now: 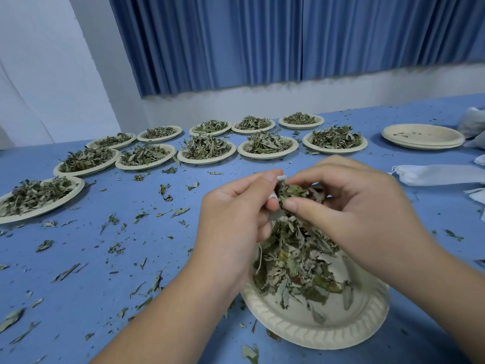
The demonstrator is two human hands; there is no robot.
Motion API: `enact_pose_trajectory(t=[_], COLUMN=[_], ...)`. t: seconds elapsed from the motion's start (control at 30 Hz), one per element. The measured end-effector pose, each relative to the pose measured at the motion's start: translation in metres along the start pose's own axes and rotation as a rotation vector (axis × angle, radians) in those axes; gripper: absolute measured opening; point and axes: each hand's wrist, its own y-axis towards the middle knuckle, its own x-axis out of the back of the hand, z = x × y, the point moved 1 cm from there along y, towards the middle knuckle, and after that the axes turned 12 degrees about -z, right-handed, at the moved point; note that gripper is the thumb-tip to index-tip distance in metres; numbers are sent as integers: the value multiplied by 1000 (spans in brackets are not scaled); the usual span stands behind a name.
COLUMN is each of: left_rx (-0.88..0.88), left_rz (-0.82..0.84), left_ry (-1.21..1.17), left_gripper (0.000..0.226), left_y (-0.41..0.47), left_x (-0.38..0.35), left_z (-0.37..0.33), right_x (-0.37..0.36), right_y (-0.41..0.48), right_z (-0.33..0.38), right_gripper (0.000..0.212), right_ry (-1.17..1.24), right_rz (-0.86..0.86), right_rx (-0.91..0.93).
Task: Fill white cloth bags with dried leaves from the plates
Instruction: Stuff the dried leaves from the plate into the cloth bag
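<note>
A person's left hand (233, 214) is pinching the mouth of a white cloth bag (282, 177), thumb and curled fingers gripping its rim. The right hand (349, 203) is pushing a clump of dried leaves (291, 191) at the opening, with thumb and forefinger curled round the clump. Only slivers of white are showing between the two sets of fingertips. The left palm and the leaves are hiding the rest of the bag, so how full it is cannot be told.

Directly beneath the fingers a paper plate (315, 334) is sitting on the blue table (105, 285). Its heap of leaves (296, 261) is reaching up to the hands. The left wrist is covering the plate's left edge and the right forearm is crossing over its right side.

Leaf scraps (112, 222) are lying scattered across the cloth to the left of the left fingers and near both forearms. Well beyond the fingertips, two curving rows of filled plates (207, 161) are running across the table from the left edge towards the right, each carrying a mound of leaves.

Out past the right hand's knuckles, flat empty bags (441, 174) are lying on the cloth, one showing a drawstring end. Farther back on that side a stack of empty plates (422, 146) is holding only a few crumbs. A pleated blue curtain (262, 35) is hanging against the pale wall behind the table.
</note>
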Motion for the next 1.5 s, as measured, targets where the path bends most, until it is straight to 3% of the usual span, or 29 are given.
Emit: enact_pose_trajectory(t=[0.33, 0.57, 0.7, 0.9, 1.03, 1.23, 1.5], left_rx=[23, 10, 7, -13, -18, -11, -38], left_rz=[127, 46, 31, 85, 72, 16, 67], left_ry=[18, -14, 1, 51, 57, 43, 95], left_gripper=[15, 15, 15, 14, 14, 14, 14], left_y=[-3, 0, 0, -5, -5, -1, -5], left_x=[-3, -1, -1, -4, -3, -2, -3], left_z=[2, 1, 2, 3, 2, 1, 2], right_x=[-3, -3, -6, -4, -4, -3, -3], right_y=[-1, 0, -1, 0, 1, 3, 3], right_z=[-5, -3, -3, -8, -5, -5, -7], right_gripper=[17, 23, 18, 12, 10, 25, 20], right_ry=[-58, 26, 0, 52, 19, 206, 138], right_rz=[-80, 74, 15, -91, -78, 25, -28], right_rx=[33, -38, -2, -107, -49, -64, -155])
